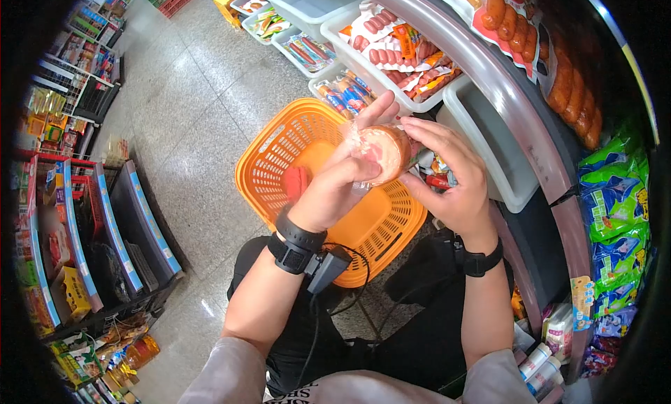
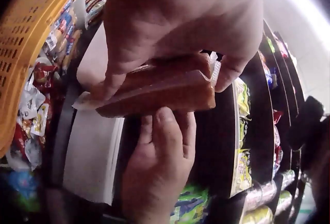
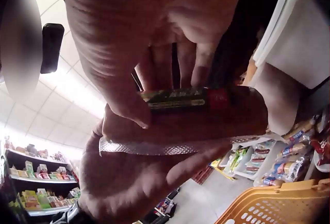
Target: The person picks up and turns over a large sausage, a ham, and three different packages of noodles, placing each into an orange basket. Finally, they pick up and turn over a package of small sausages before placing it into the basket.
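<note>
A thick ham sausage [image 1: 391, 151] in clear plastic film is held up over the orange basket [image 1: 246, 168], its pale pink round end facing the head camera. My left hand [image 1: 337, 177] grips it, thumb across the near end. On the other side my right hand [image 1: 456, 168] pinches it, fingertips at the top edge and thumb below. A dark green and red label [image 3: 178, 103] runs along its side in the right wrist view. In the left wrist view a film seam [image 2: 154, 87] shows along the sausage. Inside the basket lies a red item [image 1: 296, 183].
White bins of packaged sausages [image 1: 398, 51] stand beyond the basket. A grey-white bin [image 1: 493, 142] sits right of my right hand, beside a curved shelf edge [image 1: 535, 135]. Green snack bags [image 1: 615, 215] hang at far right. Store racks [image 1: 105, 229] line the left.
</note>
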Action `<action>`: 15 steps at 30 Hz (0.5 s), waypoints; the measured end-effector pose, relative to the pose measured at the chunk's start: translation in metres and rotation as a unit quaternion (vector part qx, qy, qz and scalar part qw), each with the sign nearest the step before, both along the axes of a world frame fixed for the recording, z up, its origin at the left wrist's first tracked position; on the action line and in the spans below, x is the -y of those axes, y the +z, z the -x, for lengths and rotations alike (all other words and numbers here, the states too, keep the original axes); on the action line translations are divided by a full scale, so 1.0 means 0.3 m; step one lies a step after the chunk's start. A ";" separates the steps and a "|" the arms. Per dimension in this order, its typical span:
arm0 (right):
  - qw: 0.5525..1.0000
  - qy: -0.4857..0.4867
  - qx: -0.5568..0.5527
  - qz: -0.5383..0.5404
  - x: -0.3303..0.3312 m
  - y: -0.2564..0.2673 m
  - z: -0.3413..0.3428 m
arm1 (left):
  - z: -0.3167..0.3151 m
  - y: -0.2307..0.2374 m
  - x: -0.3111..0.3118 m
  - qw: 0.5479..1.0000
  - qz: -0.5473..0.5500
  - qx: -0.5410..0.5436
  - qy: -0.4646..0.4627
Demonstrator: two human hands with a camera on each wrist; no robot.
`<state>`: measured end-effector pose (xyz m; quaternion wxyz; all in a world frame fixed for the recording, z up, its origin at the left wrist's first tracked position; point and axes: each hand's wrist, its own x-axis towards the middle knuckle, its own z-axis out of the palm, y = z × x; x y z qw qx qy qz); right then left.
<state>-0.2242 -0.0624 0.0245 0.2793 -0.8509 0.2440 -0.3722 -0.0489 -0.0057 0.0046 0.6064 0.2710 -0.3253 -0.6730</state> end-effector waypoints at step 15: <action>1.000 0.000 0.022 0.017 -0.006 -0.014 -0.032 | -0.023 -0.030 0.018 0.990 0.053 0.127 0.039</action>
